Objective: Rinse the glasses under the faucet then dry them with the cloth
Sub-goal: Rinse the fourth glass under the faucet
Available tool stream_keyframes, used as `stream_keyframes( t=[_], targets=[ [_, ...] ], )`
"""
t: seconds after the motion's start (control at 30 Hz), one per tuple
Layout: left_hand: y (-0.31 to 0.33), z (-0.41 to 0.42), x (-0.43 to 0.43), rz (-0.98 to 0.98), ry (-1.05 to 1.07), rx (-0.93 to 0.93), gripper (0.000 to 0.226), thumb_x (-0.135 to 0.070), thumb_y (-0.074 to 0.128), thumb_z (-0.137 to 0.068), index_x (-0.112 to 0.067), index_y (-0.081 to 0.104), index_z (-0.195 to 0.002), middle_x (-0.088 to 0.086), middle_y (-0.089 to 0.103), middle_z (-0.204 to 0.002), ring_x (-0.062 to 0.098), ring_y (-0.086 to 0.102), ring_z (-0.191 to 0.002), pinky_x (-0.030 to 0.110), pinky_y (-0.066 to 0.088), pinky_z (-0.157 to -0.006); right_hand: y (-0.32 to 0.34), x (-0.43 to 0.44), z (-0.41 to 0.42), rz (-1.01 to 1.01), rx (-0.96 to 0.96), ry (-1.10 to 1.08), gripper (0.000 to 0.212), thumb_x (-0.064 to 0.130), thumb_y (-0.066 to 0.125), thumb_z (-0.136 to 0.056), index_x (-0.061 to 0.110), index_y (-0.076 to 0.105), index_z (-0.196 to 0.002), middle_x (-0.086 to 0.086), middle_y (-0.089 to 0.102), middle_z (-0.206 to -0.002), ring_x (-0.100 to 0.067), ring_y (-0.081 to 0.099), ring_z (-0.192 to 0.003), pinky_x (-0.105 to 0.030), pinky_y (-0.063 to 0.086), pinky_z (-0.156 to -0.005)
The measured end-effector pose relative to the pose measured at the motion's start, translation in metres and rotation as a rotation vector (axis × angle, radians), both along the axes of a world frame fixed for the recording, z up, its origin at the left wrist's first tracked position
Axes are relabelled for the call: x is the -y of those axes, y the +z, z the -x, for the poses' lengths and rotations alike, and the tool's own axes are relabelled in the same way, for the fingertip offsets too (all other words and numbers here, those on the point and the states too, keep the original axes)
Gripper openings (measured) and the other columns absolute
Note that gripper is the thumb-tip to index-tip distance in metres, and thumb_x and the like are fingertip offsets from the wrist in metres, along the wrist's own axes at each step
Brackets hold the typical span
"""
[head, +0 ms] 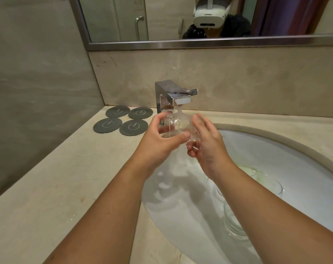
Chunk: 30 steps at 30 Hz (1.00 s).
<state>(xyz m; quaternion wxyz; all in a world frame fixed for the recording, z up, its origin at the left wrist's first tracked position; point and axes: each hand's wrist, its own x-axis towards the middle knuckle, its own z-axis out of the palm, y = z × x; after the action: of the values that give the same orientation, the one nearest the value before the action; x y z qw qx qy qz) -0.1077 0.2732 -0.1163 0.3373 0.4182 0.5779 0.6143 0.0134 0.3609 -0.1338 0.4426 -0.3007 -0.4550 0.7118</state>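
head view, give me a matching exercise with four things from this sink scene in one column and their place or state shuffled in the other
Things
1. held glass
2. coasters
3. faucet
4. loose glasses

Place or state
a. on the countertop, left of the faucet
b. pouring water
c. down in the sink basin
d. gripped by the left hand and right hand under the stream

Pairs: 1-d, 2-a, 3-b, 4-c
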Motion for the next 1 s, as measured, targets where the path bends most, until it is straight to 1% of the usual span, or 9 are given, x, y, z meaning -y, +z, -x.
stream_keyframes(
  t=[0.1,0.17,0.33,0.4,0.5,0.6,0.67,0.8,1.0],
  targets=[
    [0.0004,0.0,-0.0005,-0.008,0.023,0.037,0.058,-0.032,0.095,-0.08,-0.045,0.061,-0.125,0.008,0.071,-0.13,0.014,0.077,-0.11,0.038,0.064,-0.094,0.0004,0.0008,0.0001,0.016,0.036,0.041,0.046,0.057,0.069,-0.096,0.029,0.065,-0.132,0.0,0.07,-0.085,-0.015,0.05,-0.05,-0.028,0.036,-0.048],
    [0.0002,0.0001,-0.0017,0.003,0.024,0.076,0.051,-0.032,0.093,-0.082,-0.044,0.061,-0.12,0.011,0.075,-0.125,0.018,0.079,-0.108,0.037,0.065,-0.091,-0.0002,0.0004,0.0019,0.051,0.033,0.093,0.047,0.059,0.066,-0.097,0.026,0.067,-0.13,0.001,0.07,-0.087,-0.013,0.051,-0.052,-0.027,0.036,-0.048],
    [-0.0011,0.0015,-0.0041,0.054,0.025,0.16,0.066,-0.041,0.089,-0.081,-0.028,0.056,-0.137,0.01,0.08,-0.119,0.03,0.08,-0.104,0.034,0.063,-0.09,-0.001,-0.0014,0.0048,0.06,0.005,0.097,0.05,0.032,0.067,-0.099,0.03,0.054,-0.148,-0.007,0.068,-0.111,-0.016,0.053,-0.057,-0.028,0.038,-0.047],
    [-0.0012,0.0017,-0.0039,0.079,0.005,0.187,0.078,-0.046,0.092,-0.076,-0.029,0.053,-0.141,0.011,0.077,-0.125,0.027,0.08,-0.105,0.033,0.064,-0.09,-0.0003,-0.0008,0.0035,0.047,0.007,0.064,0.049,0.03,0.07,-0.099,0.027,0.057,-0.146,-0.009,0.066,-0.108,-0.016,0.05,-0.055,-0.028,0.039,-0.047],
    [-0.0029,0.0006,-0.0024,0.09,-0.039,0.093,0.089,-0.043,0.096,-0.074,-0.037,0.048,-0.148,0.002,0.073,-0.132,0.012,0.076,-0.111,0.035,0.062,-0.095,-0.0019,-0.0013,0.0022,0.037,0.033,0.004,0.056,0.045,0.077,-0.094,0.02,0.061,-0.142,-0.006,0.069,-0.096,-0.015,0.052,-0.052,-0.027,0.041,-0.046],
    [-0.0029,-0.0002,-0.0003,0.078,-0.038,-0.037,0.083,-0.027,0.093,-0.084,-0.043,0.046,-0.15,-0.005,0.069,-0.132,0.0,0.074,-0.109,0.039,0.059,-0.105,-0.0039,-0.0038,0.0014,0.046,0.081,-0.045,0.067,0.057,0.079,-0.087,0.017,0.062,-0.138,-0.002,0.07,-0.087,-0.014,0.05,-0.049,-0.028,0.04,-0.045],
    [-0.002,-0.0003,0.0008,0.066,-0.004,-0.081,0.074,-0.026,0.092,-0.085,-0.041,0.052,-0.145,-0.004,0.07,-0.129,0.001,0.074,-0.108,0.042,0.058,-0.107,-0.0045,-0.0042,0.0009,0.057,0.121,-0.033,0.068,0.064,0.076,-0.086,0.016,0.064,-0.133,-0.002,0.069,-0.088,-0.014,0.049,-0.048,-0.027,0.038,-0.045],
    [-0.0018,-0.0028,0.0002,0.059,0.06,-0.09,0.059,-0.031,0.092,-0.084,-0.041,0.06,-0.132,-0.004,0.071,-0.119,0.013,0.075,-0.109,0.044,0.062,-0.1,-0.0039,-0.0028,0.0005,0.101,0.126,0.058,0.057,0.066,0.065,-0.094,0.018,0.072,-0.123,-0.005,0.069,-0.091,-0.015,0.052,-0.052,-0.028,0.039,-0.046],
    [-0.0027,-0.0026,-0.0026,0.082,0.053,-0.03,0.06,-0.035,0.092,-0.084,-0.033,0.059,-0.133,0.008,0.076,-0.122,0.012,0.075,-0.108,0.04,0.065,-0.095,-0.0027,-0.0044,0.0013,0.095,0.022,0.075,0.029,0.04,0.07,-0.099,0.018,0.069,-0.118,-0.006,0.065,-0.091,-0.016,0.053,-0.052,-0.027,0.039,-0.047]
  ],
)
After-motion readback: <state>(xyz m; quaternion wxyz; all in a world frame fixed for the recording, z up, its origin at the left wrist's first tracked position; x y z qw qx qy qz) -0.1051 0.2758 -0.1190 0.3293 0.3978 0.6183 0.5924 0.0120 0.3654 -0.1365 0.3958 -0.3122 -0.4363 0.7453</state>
